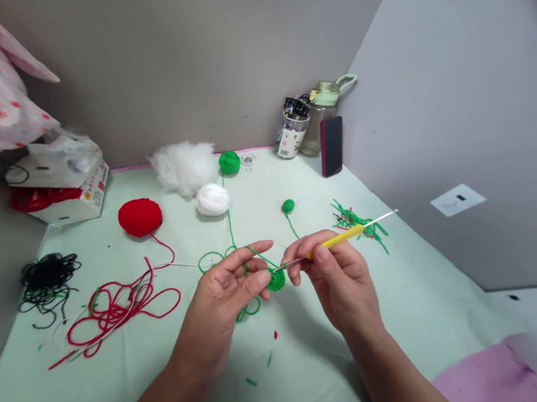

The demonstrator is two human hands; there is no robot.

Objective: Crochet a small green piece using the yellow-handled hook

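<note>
Head view: A left hand (pixel 221 296) held a green disc (pixel 277 280) pinched in its fingers just below the frame's center, over the desk (pixel 420 319). Right of it, the right hand (pixel 344 280) gripped a yellow hook (pixel 336 241) in its fingers, the tip at the disc. Loose green loops (pixel 249 310) near the left hand could tangle if the strand was tugged, and a slackened strand might slip off the tip.
</note>
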